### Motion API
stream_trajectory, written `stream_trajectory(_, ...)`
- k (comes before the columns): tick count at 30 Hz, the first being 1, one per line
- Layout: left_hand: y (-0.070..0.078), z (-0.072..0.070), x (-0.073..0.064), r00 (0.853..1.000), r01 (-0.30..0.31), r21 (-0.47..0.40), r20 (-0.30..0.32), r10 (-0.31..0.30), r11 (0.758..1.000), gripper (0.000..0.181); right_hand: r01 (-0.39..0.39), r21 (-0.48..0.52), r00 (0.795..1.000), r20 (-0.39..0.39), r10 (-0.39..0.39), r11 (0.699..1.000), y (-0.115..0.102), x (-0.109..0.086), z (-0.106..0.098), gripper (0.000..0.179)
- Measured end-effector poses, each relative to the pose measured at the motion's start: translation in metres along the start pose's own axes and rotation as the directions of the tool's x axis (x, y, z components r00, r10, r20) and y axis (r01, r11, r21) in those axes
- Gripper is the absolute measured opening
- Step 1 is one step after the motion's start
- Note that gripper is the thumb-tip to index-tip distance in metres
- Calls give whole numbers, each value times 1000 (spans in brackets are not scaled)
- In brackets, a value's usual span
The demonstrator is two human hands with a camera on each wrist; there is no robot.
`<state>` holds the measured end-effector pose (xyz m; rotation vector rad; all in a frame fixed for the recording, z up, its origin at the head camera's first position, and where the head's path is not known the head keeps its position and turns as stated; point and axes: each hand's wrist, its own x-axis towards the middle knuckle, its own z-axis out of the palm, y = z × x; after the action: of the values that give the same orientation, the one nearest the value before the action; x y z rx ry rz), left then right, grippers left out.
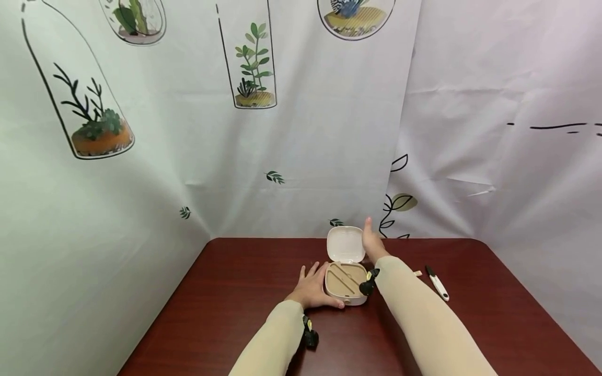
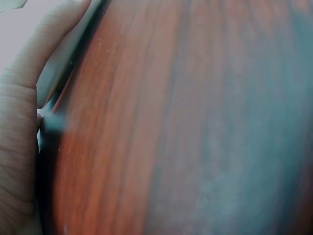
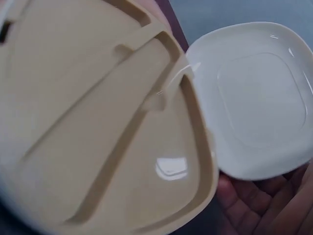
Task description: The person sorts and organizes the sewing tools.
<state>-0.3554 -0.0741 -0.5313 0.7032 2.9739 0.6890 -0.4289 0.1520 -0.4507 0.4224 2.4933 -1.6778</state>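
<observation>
A lunch box (image 1: 348,301) stands on the table, its white lid (image 1: 345,244) raised at the back. Inside it lies a beige divider tray (image 3: 122,103) with two long slanting grooves. My left hand (image 1: 312,290) rests against the box's left side, fingers spread and thumb along the front; in the left wrist view the thumb (image 2: 41,44) touches the wall. At the lid's right edge is my right hand (image 1: 372,243), thumb pointing up. The right wrist view shows its fingers (image 3: 244,203) against the lid's underside edge, partly hidden behind it.
A slim tool with a white handle (image 1: 439,287) and dark tip lies on the reddish-brown table (image 1: 235,303) at the right. A small pale piece (image 1: 417,273) shows beside the right sleeve. A printed curtain (image 1: 301,141) hangs behind the table's far edge.
</observation>
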Motion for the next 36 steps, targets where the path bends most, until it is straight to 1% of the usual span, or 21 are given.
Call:
stream_trajectory(3,-1,1,0,1000,0,-8,-6,0,1000,127,10,55,1000,0,-10,998,7,-6,-2,113)
stream_trajectory(6,-1,1,-1,1000,-14,-29,-25,13,999,125,88,80,995,30,-91,993,16,-13,-4,108)
stream_trajectory(8,-1,0,-2,999,-17,-45,-27,16,999,125,148,105,987,51,-153,984,23,-17,-5,103)
stream_trajectory(10,-1,0,-3,1000,-18,-51,-27,17,999,125,204,113,974,80,-214,972,31,-23,-5,98)
stream_trajectory(14,0,-1,-4,1000,-14,-64,-19,13,998,124,274,114,952,111,-286,955,48,-36,-5,92)
stream_trajectory(15,1,-2,-4,1000,-16,-69,-20,15,998,124,298,110,941,133,-311,948,52,-39,-4,90)
stream_trajectory(17,2,-3,-5,1000,-20,-70,-21,19,997,123,344,90,921,161,-355,935,60,-46,-4,82)
stream_trajectory(21,3,-6,-4,1000,-15,-71,-17,14,997,122,401,-8,893,225,-389,916,71,-58,-5,73)
stream_trajectory(23,2,-6,-4,1000,-8,-72,-9,7,997,124,404,-54,893,237,-382,913,76,-62,-4,76)
stream_trajectory(26,-1,-5,-2,1000,-6,-74,-9,6,997,125,436,-120,881,259,-396,892,81,-66,-3,83)
stream_trajectory(28,-2,-5,0,1000,-12,-66,-20,10,998,125,457,-142,871,269,-410,878,84,-66,-2,90)
stream_trajectory(30,-3,-3,1,999,-15,-53,-30,14,998,125,478,-172,862,281,-423,861,86,-67,-2,100)
stream_trajectory(33,-4,-1,2,1000,-11,-41,-23,10,999,127,505,-207,848,301,-437,838,90,-67,-2,114)
stream_trajectory(36,-5,2,2,1000,-9,-44,-12,9,999,128,542,-247,828,319,-460,803,95,-65,-2,124)
